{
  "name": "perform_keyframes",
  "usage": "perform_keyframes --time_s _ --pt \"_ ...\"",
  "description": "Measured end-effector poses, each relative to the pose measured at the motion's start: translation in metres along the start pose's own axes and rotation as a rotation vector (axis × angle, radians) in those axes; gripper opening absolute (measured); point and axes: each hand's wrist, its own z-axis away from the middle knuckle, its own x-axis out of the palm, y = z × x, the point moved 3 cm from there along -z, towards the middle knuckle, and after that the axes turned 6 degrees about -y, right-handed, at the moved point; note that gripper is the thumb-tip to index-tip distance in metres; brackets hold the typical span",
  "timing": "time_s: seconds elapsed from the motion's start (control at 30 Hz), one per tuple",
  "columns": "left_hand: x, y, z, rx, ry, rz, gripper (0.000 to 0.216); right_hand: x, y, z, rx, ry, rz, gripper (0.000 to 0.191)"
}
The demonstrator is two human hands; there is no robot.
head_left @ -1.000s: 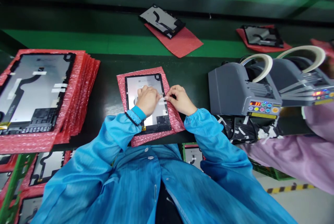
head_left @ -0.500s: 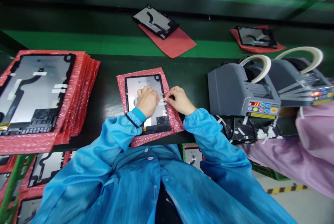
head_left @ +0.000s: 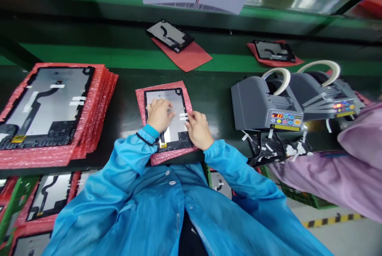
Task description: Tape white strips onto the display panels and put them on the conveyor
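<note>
In front of me a tablet display panel (head_left: 176,99) lies back side up on a pink bubble-wrap pouch (head_left: 186,94). My left hand (head_left: 160,115) rests over the panel's left part, fingers bent, thumb apart from them. It hides some of the black ribbon cable. At the right edge, my right hand (head_left: 199,129) has its fingers curled, thumb and forefinger close together beside short white tape strips (head_left: 183,116). Whether anything is between those fingertips is too small to tell. A yellow connector patch (head_left: 162,145) shows near the panel's lower left corner.
To the left is a stack of pink pouches (head_left: 103,109) with another panel (head_left: 49,101) on top. Two grey tape dispensers (head_left: 253,103) stand at right, near a co-worker's pink sleeve (head_left: 322,180). More panels (head_left: 170,35) lie at the back. Crates below hold panels (head_left: 49,196).
My hands have moved apart. The left went left across the panel; the right came lower along its right edge. A white strip that was between my fingertips now lies on the panel. The view has shifted slightly.
</note>
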Motion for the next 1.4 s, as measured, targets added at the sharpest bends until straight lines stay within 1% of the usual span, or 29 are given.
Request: perform_keyframes --time_s 0.07,0.13,0.17,0.2,0.27,0.33,0.37,0.43,0.5,0.53,0.6,0.63,0.7,0.77,0.8,0.87,0.93,1.0,1.07,1.13,1.17,1.23,1.3,1.33,1.37,1.4 --pt "-0.011 -0.017 0.015 -0.073 0.083 -0.043 0.016 0.006 0.002 0.002 0.005 0.003 0.025 0.032" --pt "-0.022 -0.039 0.032 -0.177 0.181 -0.094 0.017 0.005 0.012 -0.006 0.033 0.044 -0.035 0.033" --pt "-0.026 -0.050 0.041 -0.228 0.202 -0.110 0.018 0.002 0.019 -0.013 0.067 0.065 -0.085 0.033" --pt "-0.028 -0.058 0.048 -0.270 0.192 -0.116 0.018 0.000 0.024 -0.020 0.112 0.072 -0.139 0.031" --pt "-0.025 -0.068 0.058 -0.310 0.097 -0.113 0.023 -0.003 0.029 -0.033 0.199 0.042 -0.229 0.024" --pt "-0.020 -0.067 0.063 -0.325 0.011 -0.112 0.027 -0.005 0.024 -0.042 0.212 0.023 -0.258 0.012" --pt "-0.017 -0.064 0.064 -0.329 -0.011 -0.115 0.026 -0.006 0.019 -0.044 0.196 0.045 -0.260 0.010" --pt "-0.013 -0.056 0.065 -0.341 -0.023 -0.114 0.025 -0.008 0.010 -0.043 0.176 0.139 -0.281 0.011" --pt "-0.011 -0.049 0.067 -0.360 -0.007 -0.095 0.023 -0.008 0.006 -0.039 0.237 0.200 -0.378 0.012" --pt "-0.010 -0.048 0.068 -0.367 0.007 -0.076 0.022 -0.007 0.006 -0.038 0.286 0.198 -0.457 0.017" --pt "-0.009 -0.049 0.070 -0.385 0.051 -0.002 0.018 -0.003 0.004 -0.037 0.335 0.118 -0.658 0.036" --pt "-0.009 -0.051 0.070 -0.398 0.077 0.057 0.017 -0.002 0.001 -0.037 0.319 0.050 -0.772 0.044" --pt "-0.009 -0.057 0.070 -0.429 0.125 0.212 0.017 -0.003 -0.007 -0.037 0.245 -0.070 -0.982 0.051" --pt "-0.010 -0.063 0.067 -0.445 0.151 0.345 0.012 -0.008 -0.015 -0.034 0.195 -0.112 -1.127 0.052" --pt "-0.011 -0.064 0.067 -0.442 0.159 0.384 0.011 -0.012 -0.018 -0.032 0.190 -0.110 -1.170 0.053" --pt "-0.015 -0.063 0.067 -0.421 0.181 0.414 0.021 -0.017 -0.022 -0.027 0.186 -0.120 -1.210 0.055" --pt "-0.022 -0.059 0.072 -0.402 0.230 0.421 0.025 -0.023 -0.026 -0.022 0.157 -0.167 -1.206 0.057" --pt "-0.033 -0.052 0.081 -0.383 0.301 0.421 0.026 -0.030 -0.033 -0.018 0.090 -0.221 -1.180 0.059" --pt "-0.052 -0.043 0.093 -0.347 0.392 0.401 0.023 -0.040 -0.044 -0.019 0.005 -0.234 -1.154 0.060" --pt "-0.083 -0.036 0.107 -0.290 0.493 0.341 0.019 -0.049 -0.065 -0.027 -0.066 -0.195 -1.133 0.056" --pt "-0.104 -0.035 0.114 -0.259 0.544 0.295 0.018 -0.053 -0.079 -0.035 -0.102 -0.158 -1.123 0.053" --pt "-0.156 -0.039 0.128 -0.215 0.634 0.189 0.015 -0.057 -0.116 -0.057 -0.194 -0.081 -1.101 0.049" --pt "-0.212 -0.056 0.137 -0.213 0.682 0.104 0.017 -0.051 -0.163 -0.085 -0.291 -0.017 -1.078 0.045" --pt "-0.237 -0.070 0.138 -0.239 0.670 0.082 0.020 -0.044 -0.186 -0.099 -0.314 0.002 -1.060 0.043" --pt "-0.257 -0.087 0.137 -0.277 0.630 0.070 0.022 -0.035 -0.208 -0.112 -0.307 0.017 -1.030 0.041" --pt "-0.273 -0.106 0.134 -0.320 0.585 0.055 0.025 -0.024 -0.228 -0.123 -0.272 0.019 -0.980 0.039"
